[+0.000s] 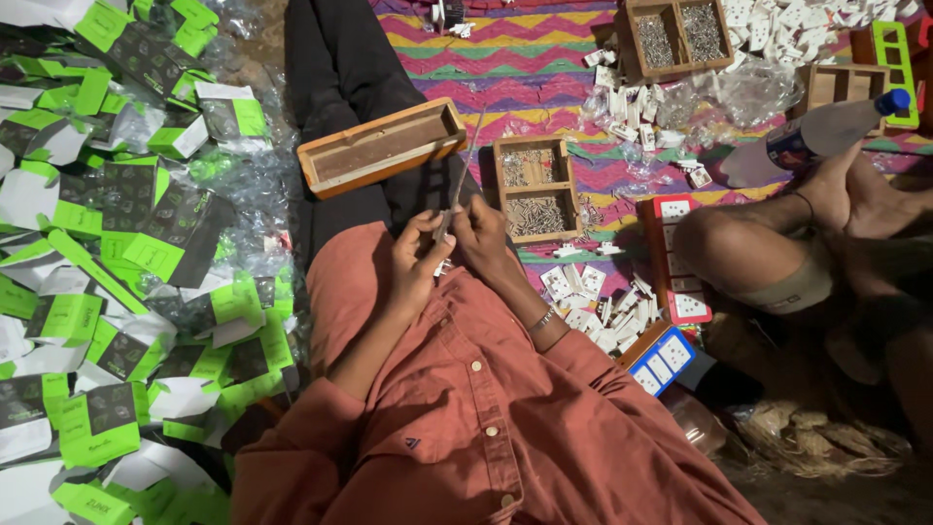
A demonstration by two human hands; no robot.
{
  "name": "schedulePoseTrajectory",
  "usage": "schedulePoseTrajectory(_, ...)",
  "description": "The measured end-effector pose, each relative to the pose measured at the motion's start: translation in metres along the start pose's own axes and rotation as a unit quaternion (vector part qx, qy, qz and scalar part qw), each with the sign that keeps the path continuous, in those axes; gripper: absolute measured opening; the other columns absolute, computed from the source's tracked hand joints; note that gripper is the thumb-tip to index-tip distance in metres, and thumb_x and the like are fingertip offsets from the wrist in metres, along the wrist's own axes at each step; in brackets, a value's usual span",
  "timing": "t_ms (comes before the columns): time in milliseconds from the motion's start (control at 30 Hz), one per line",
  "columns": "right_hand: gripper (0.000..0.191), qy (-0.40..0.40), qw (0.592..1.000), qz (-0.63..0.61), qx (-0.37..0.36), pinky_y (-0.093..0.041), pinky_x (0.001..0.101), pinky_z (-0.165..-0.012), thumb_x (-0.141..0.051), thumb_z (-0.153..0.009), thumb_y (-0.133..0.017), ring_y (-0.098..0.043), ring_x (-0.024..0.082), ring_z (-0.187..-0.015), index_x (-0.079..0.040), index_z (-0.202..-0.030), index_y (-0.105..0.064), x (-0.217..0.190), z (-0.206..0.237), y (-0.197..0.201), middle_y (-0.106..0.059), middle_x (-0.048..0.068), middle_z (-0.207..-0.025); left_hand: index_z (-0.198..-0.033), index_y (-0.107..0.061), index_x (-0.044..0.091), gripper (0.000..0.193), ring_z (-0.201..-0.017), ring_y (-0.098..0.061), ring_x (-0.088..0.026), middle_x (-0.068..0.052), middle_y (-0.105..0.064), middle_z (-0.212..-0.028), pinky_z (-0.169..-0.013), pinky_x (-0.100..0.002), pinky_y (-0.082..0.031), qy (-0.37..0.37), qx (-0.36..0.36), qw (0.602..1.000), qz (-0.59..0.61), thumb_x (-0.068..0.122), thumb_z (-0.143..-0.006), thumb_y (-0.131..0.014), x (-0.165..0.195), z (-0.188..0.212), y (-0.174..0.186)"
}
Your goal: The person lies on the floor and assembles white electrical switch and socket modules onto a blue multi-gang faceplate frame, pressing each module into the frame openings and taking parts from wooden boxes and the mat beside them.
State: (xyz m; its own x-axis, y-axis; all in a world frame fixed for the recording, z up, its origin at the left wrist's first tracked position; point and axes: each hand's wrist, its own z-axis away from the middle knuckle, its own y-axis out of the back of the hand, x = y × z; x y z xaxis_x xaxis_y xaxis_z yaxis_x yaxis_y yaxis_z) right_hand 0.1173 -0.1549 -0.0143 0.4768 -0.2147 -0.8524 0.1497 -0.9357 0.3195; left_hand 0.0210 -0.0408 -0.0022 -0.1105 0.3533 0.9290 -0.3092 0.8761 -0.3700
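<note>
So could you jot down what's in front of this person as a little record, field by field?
left hand: closed around a small white part, partly hidden
right hand: grips a thin screwdriver pointing away from the body
lap: long open wooden box
near right: two-compartment wooden tray of small metal screws
floor mat: scattered white socket pieces
left side: heap of green-and-black cartons
far right: another person's bare knee

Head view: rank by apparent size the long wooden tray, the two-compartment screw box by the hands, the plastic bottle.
1. Long wooden tray.
2. Plastic bottle, close behind; it lies farther off, so unsure.
3. Two-compartment screw box, clearly smallest.
</note>
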Motion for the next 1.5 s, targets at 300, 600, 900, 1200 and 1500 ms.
schedulePoseTrajectory(300, 0.020, -0.107, 0.994, 0.031, 0.009, -0.051, 0.0352, -0.071, -0.021, -0.103, -0.064, -0.064, 0.019, -0.076, -0.002, -0.096, -0.068, 0.015, -0.006, 0.062, -0.071, 0.010, -0.085, -0.149, -0.044, 0.007, 0.088, -0.136, -0.046, -0.038, -0.020, -0.045, -0.154, -0.115, -0.045, -0.041, -0.276, -0.046, 0.877, -0.392, 0.004, -0.070, -0.083, 0.073, 0.002, 0.006)
schedulePoseTrajectory(600, 0.031, -0.085, 0.929, 0.359, 0.044, -0.049, 0.0463, -0.089, -0.037, -0.091, -0.076, -0.062, 0.037, -0.102, -0.006, -0.092, -0.074, 0.076, 0.039, 0.157, -0.070, 0.015, -0.101, -0.149, -0.045, 0.009, 0.107, -0.120, -0.049, -0.040, -0.016, -0.053, -0.140, -0.102, -0.054, -0.041, -0.202, -0.086, 0.755, -0.618, 0.026, -0.054, -0.090, 0.092, 0.003, 0.024)
schedulePoseTrajectory(900, 0.062, -0.194, 0.880, 0.414, -0.128, -0.048, 0.0581, -0.092, -0.054, -0.079, -0.080, -0.047, 0.050, -0.126, -0.016, -0.125, -0.065, 0.080, 0.094, 0.166, -0.055, 0.023, -0.127, -0.149, -0.049, 0.010, 0.096, -0.117, -0.053, -0.031, -0.011, -0.061, -0.132, -0.096, -0.050, -0.041, -0.219, -0.059, 0.736, -0.638, 0.041, -0.067, -0.088, 0.074, 0.003, 0.029)
schedulePoseTrajectory(1200, 0.035, -0.255, 0.908, 0.239, -0.230, -0.055, 0.0449, -0.076, -0.037, -0.089, -0.069, -0.072, 0.035, -0.084, -0.004, -0.102, -0.073, 0.081, 0.092, 0.146, -0.073, 0.018, -0.093, -0.139, -0.057, 0.013, 0.083, -0.115, -0.055, -0.029, -0.008, -0.061, -0.126, -0.099, -0.052, -0.038, -0.237, -0.037, 0.728, -0.642, 0.050, -0.071, -0.086, 0.078, 0.006, 0.009)
schedulePoseTrajectory(1500, 0.032, -0.310, 0.876, 0.207, -0.307, -0.056, 0.0403, -0.070, -0.032, -0.082, -0.074, -0.073, 0.027, -0.075, -0.006, -0.101, -0.073, 0.081, 0.088, 0.168, -0.075, 0.012, -0.084, -0.127, -0.066, 0.008, 0.061, -0.106, -0.062, -0.034, -0.011, -0.064, -0.117, -0.091, -0.047, -0.046, -0.226, -0.015, 0.761, -0.608, 0.048, -0.083, -0.080, 0.074, 0.003, 0.009)
